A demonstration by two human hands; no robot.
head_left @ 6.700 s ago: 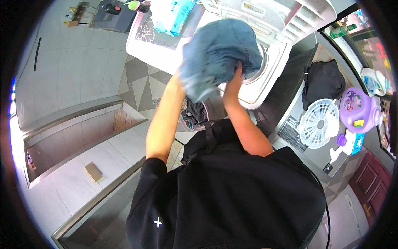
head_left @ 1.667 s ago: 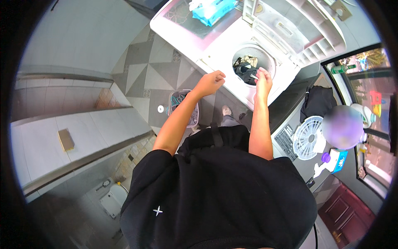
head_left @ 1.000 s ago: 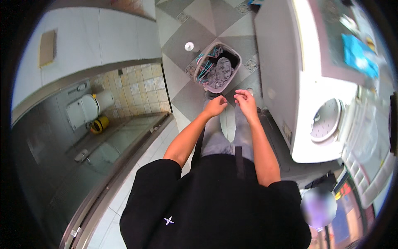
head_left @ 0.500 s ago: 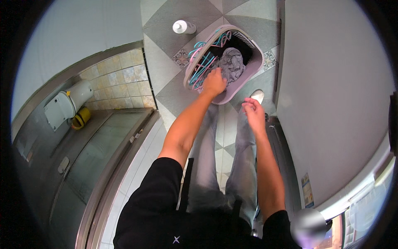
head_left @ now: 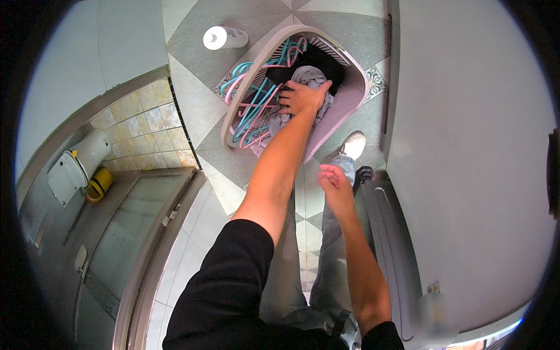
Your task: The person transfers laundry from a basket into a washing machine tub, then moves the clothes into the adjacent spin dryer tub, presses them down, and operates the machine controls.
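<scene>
"So, reading from the left, what is there?"

"A white bottle [head_left: 226, 38] on the floor, then pink and blue hangers [head_left: 256, 111] bunched at the left side of a mauve basket [head_left: 352, 96], some hooked out over its rim"

"And the grey cloth [head_left: 312, 76]?"

"Crumpled inside the basket, just right of the hangers, beside black cloth [head_left: 328, 65]. The left hand [head_left: 302, 99] lies on it, thumb and fingers spread apart rather than gathered round a fold"

"How would it handle?"

"Soft and limp, I'd judge, with nothing to break; light if dry, heavier if damp, and I can't tell which. Best gripped deep in the middle of the bundle, as a loose edge could trail and snag a hanger"

"The right hand [head_left: 335, 182]?"

"Outside the basket, below its right side, near the white shoe [head_left: 354, 144]; loosely curled, nothing visible in it, and whether its fingertips meet I can't tell"
</scene>
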